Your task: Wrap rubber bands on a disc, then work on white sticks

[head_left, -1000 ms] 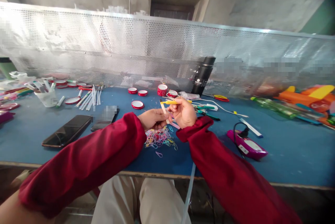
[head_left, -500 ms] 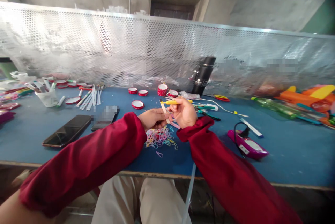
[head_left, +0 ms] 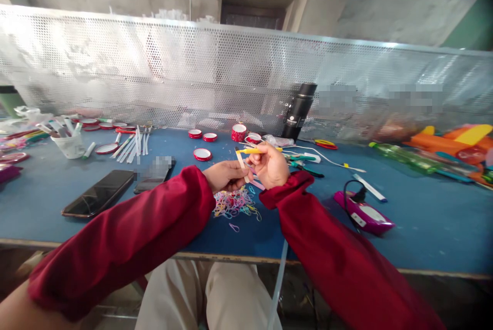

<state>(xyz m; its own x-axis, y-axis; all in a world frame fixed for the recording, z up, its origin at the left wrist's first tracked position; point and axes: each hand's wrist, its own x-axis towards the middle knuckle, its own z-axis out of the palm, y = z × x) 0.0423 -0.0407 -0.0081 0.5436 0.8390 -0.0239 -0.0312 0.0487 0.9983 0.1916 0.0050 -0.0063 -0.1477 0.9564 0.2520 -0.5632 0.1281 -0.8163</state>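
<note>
My left hand (head_left: 222,175) pinches a thin pale stick (head_left: 241,160) that points up and away. My right hand (head_left: 270,165) faces it and grips a yellow-handled tool (head_left: 250,150) lying level, tip to the left. Both hands hover close together just above a loose heap of small pastel rubber bands (head_left: 235,202) on the blue table (head_left: 54,186). A pink strip pokes out under the right hand. Both arms wear dark red sleeves.
Two dark phones (head_left: 99,192) lie left. Red-rimmed lids (head_left: 202,154), white sticks (head_left: 131,147) and a white cup (head_left: 72,145) stand beyond. A black flask (head_left: 299,111) backs onto the perforated metal screen. A purple device (head_left: 365,213) with cable sits right; colourful toys (head_left: 454,145) far right.
</note>
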